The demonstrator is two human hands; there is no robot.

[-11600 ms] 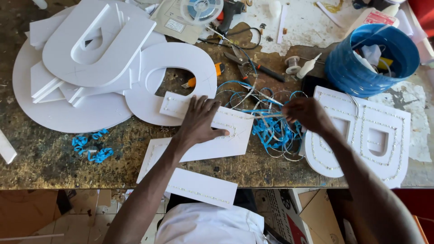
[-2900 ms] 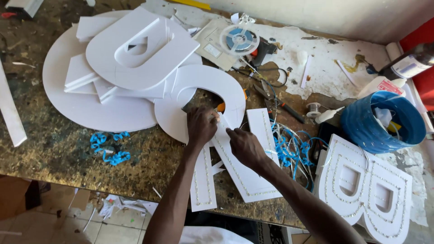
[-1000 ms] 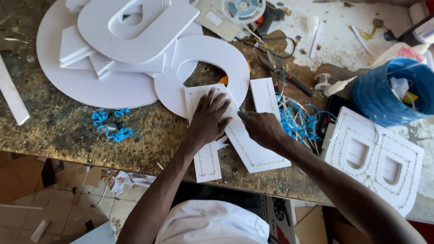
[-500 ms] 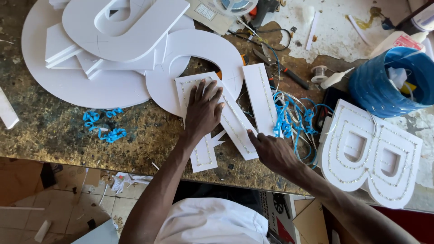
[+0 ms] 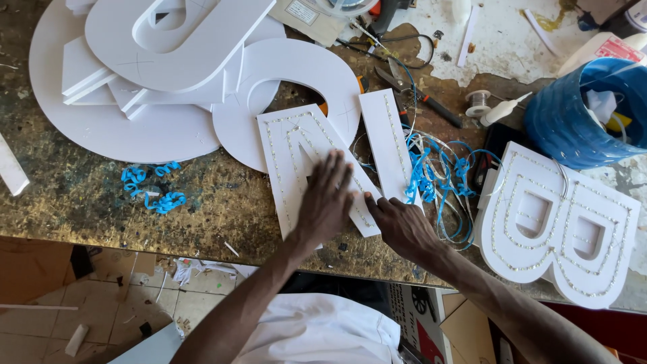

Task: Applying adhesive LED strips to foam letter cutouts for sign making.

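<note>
- The left hand (image 5: 325, 202) lies flat, fingers spread wide, on the white foam letter with tiny lights (image 5: 306, 165). It holds nothing; it only presses down.
- The right hand (image 5: 403, 226) rests at about 3 o'clock from the left hand, fingers loosely open on the letter's lower right edge, gripping nothing.
- The letter sits near the front edge of the worn table (image 5: 87, 195), partly on top of a big white foam ring (image 5: 296, 74).
- At 2 o'clock from the hands lies a narrow white strip with lights (image 5: 389, 145), just beside a heap of curly blue wires (image 5: 438, 175).
- A hard push could snap the thin foam legs, I think, because foam bends easily.
- A sliding palm could knock off the small lights.
- The wires could catch a finger and drag the strip along.
- The letter could tip off the table edge if pushed toward 6 o'clock.
- The big white letter with two holes (image 5: 563, 229) at 3 o'clock stands well apart, so it looks safe.
</note>
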